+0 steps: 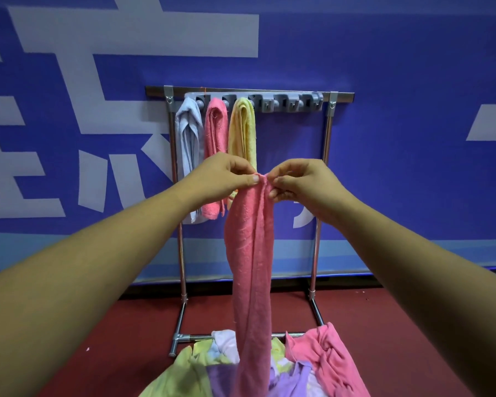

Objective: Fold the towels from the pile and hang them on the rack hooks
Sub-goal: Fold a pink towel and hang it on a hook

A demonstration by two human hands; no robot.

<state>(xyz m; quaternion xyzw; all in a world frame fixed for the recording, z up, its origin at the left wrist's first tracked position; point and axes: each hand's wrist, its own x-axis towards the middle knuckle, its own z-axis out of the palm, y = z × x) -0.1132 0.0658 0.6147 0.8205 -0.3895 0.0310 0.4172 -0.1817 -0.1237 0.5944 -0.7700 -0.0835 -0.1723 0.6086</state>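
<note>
A long pink towel [252,270] hangs straight down in front of me, its lower end reaching the pile [212,368] of green, purple, white and pink towels at the bottom of the view. My left hand [226,176] and my right hand [301,181] each pinch its top edge, close together, at chest height before the rack. The metal rack [327,144] carries a grey hook bar [287,103]. Three folded towels hang on its left hooks: a light blue towel [188,138], a pink one [214,130] and a yellow one [242,130]. The hooks on the right are bare.
The rack stands on a dark red floor [126,325] against a blue wall [413,81] with large white lettering. Its base bar [195,337] lies just behind the pile.
</note>
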